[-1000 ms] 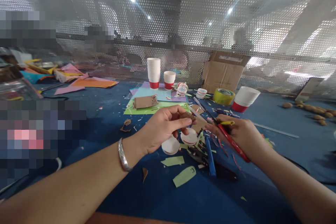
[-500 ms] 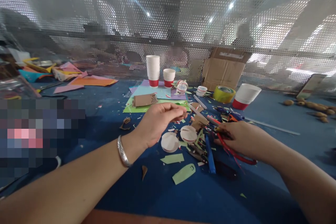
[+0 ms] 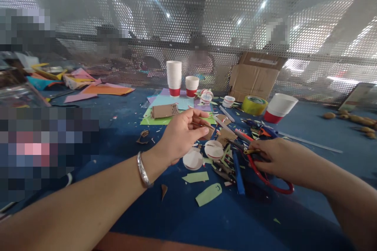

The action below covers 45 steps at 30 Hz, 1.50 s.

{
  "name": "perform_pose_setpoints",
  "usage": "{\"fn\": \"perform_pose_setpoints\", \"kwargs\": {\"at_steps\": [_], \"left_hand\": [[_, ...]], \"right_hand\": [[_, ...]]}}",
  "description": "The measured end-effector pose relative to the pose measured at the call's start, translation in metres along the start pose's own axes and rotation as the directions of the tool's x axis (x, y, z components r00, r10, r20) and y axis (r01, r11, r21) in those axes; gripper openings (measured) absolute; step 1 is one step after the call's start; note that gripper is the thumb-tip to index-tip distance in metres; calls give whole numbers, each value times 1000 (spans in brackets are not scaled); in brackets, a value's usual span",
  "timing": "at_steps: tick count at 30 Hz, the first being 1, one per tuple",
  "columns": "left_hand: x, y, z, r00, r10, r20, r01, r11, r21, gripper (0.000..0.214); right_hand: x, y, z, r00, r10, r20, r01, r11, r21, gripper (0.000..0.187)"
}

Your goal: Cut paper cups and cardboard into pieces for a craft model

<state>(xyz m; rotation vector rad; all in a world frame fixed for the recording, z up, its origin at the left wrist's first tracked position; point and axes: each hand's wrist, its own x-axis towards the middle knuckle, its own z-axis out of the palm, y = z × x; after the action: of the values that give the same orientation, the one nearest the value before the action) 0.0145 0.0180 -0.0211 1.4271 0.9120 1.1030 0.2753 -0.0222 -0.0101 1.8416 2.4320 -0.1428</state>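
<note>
My left hand (image 3: pixel 188 131), with a silver bangle at the wrist, pinches a small piece of brown cardboard (image 3: pixel 209 131) between thumb and fingers, partly hidden. In my right hand (image 3: pixel 272 155) are red-handled scissors (image 3: pixel 275 188). Their blades point left towards the cardboard and lie apart from it. Below the left hand are two white paper discs (image 3: pixel 193 159) with red edges. Green paper pieces (image 3: pixel 209 195), one with a small drawn face, rest nearer me. A blue stick-like tool (image 3: pixel 238 174) lies between the hands among paper scraps.
Stacks of white-and-red paper cups (image 3: pixel 174 80) stand at the back, and another cup stack (image 3: pixel 279 108) tilts at right. Yellow tape (image 3: pixel 254 106) sits before a cardboard box (image 3: pixel 253 76). Folded cardboard (image 3: pixel 165 111) lies on coloured paper. A perforated metal screen (image 3: pixel 188 8) rises behind.
My left hand's fingers have spread somewhat, and the cardboard piece now shows between them. The scissors in my right hand have turned slightly, showing more of the red handle. The view has shifted slightly.
</note>
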Motion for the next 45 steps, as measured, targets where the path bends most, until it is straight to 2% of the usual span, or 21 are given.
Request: {"fn": "perform_pose_setpoints", "kwargs": {"at_steps": [4, 10, 13, 15, 17, 21, 23, 25, 27, 29, 31, 32, 34, 36, 38, 39, 40, 41, 42, 44, 45], "left_hand": [[1, 1, 0, 1000, -5, -30, 7, 999, 41, 26], [2, -2, -3, 995, 92, -35, -88, 991, 103, 20], [3, -4, -4, 995, 91, -31, -87, 991, 103, 21], [4, -4, -5, 995, 98, -27, -95, 990, 103, 22], [5, -5, -6, 994, 112, -20, -109, 989, 99, 22], [6, -5, -8, 989, 147, -12, -145, 985, 93, 19], [6, -5, -9, 988, 151, -18, -149, 986, 79, 18], [7, -4, -9, 990, 134, -35, -133, 991, 30, 17], [7, -3, -9, 993, 102, -62, -105, 993, -55, 16], [8, -2, -9, 994, 59, -96, -71, 988, -134, 12], [8, 0, -8, 992, 5, -126, -28, 984, -177, 9], [9, 1, -8, 990, -21, -138, -5, 983, -186, 8], [9, 2, -8, 987, -59, -153, 29, 981, -191, 7], [9, 3, -8, 987, -73, -146, 44, 980, -195, 7], [8, 2, -8, 988, -84, -130, 58, 979, -195, 6], [8, 2, -8, 988, -92, -120, 68, 979, -191, 5], [8, 1, -7, 989, -98, -112, 76, 980, -183, 4], [7, 1, -7, 989, -102, -104, 83, 981, -173, 4], [7, 0, -7, 990, -102, -94, 86, 983, -163, 4], [6, -1, -8, 993, -94, -67, 83, 985, -148, 6], [6, -1, -8, 994, -88, -57, 79, 987, -142, 7]], "right_hand": [[-2, 4, 1, 999, -27, -21, 27, 999, -33, 25], [-8, 9, -1, 999, 9, -31, -12, 995, -94, 36], [-8, -2, -5, 991, 57, -119, -71, 991, -112, 42], [-5, -16, -5, 981, 47, -189, -56, 997, -47, 38], [0, -34, -1, 972, -63, -224, 77, 995, 57, 29], [11, -60, 9, 922, -293, -252, 321, 944, 78, 19], [14, -65, 11, 915, -303, -267, 349, 926, 145, 21], [15, -63, 9, 918, -247, -310, 350, 872, 342, 18], [14, -58, 6, 936, -99, -337, 309, 691, 654, 13], [13, -52, 3, 961, 90, -261, 220, 320, 922, 21], [13, -48, -1, 976, 175, -132, 143, -53, 988, 27], [13, -46, -2, 978, 189, -87, 123, -187, 975, 30], [14, -44, -4, 979, 200, -38, 106, -344, 933, 32], [14, -42, -5, 977, 210, -22, 107, -402, 910, 34], [14, -40, -4, 979, 203, -32, 108, -373, 922, 33], [14, -39, -3, 978, 200, -57, 118, -308, 944, 32], [13, -38, -2, 976, 195, -99, 136, -190, 972, 29], [13, -38, 0, 969, 183, -163, 168, -12, 986, 26], [12, -38, 2, 957, 150, -247, 214, 207, 955, 22], [12, -38, 6, 906, -6, -423, 339, 608, 718, 16], [12, -38, 8, 869, -109, -482, 402, 725, 559, 14]]}}
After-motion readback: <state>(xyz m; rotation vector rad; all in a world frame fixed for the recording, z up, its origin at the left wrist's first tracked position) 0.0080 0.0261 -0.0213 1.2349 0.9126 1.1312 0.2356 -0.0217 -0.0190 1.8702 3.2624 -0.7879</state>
